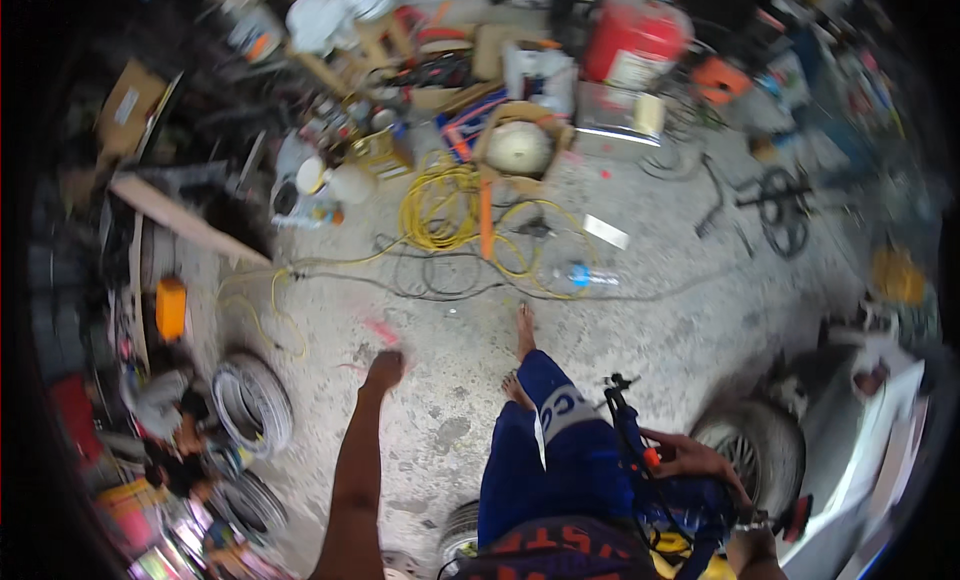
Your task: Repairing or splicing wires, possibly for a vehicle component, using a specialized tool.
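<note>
Blur softens the whole scene, and the lower edge cuts off both of the person's forearms. The right hand (690, 456) lies at a dark blue-and-black bundle (690, 510) beside the right thigh; its fingers are partly hidden, so whether they grasp the bundle cannot be told. The bundle's lower part merges with a yellow patch (670, 560), and its kind is hard to make out. Its long axis slants from lower right up to a black knobbed end (619, 383), pointing ahead and slightly left. A tyre (770, 445) stands just right of that hand. The left hand (388, 368), over the concrete floor (430, 400), is clenched, its palm hidden
</note>
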A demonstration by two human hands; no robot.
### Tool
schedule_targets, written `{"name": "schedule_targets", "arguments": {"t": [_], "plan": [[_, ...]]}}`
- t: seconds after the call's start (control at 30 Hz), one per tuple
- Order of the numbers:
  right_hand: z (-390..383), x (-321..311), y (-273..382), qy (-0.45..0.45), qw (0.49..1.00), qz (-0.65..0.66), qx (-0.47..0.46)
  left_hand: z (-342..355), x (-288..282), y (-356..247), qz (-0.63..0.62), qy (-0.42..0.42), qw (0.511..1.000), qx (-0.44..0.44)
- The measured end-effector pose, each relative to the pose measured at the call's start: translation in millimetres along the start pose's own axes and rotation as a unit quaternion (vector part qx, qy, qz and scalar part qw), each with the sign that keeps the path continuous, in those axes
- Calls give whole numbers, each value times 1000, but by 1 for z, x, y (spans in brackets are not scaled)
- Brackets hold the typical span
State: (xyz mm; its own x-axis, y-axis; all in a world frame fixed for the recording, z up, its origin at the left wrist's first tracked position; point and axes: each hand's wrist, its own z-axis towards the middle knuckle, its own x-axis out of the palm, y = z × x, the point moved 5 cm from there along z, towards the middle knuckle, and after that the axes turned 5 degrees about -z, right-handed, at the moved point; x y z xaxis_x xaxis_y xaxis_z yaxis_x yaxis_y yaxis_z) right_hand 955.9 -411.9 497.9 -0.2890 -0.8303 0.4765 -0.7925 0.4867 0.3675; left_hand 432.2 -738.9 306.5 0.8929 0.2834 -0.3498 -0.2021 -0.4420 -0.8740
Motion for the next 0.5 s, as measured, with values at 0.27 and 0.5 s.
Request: {"name": "schedule_targets", "arguments": {"t": [0.27,0.5], "plan": [[-114,14,-145,-93,972,94,-195,-21,55,-100,-141,128,981,36],[-210,-30,-245,-155,865,306,-367,75,360,-291,86,256,961,57]]}}
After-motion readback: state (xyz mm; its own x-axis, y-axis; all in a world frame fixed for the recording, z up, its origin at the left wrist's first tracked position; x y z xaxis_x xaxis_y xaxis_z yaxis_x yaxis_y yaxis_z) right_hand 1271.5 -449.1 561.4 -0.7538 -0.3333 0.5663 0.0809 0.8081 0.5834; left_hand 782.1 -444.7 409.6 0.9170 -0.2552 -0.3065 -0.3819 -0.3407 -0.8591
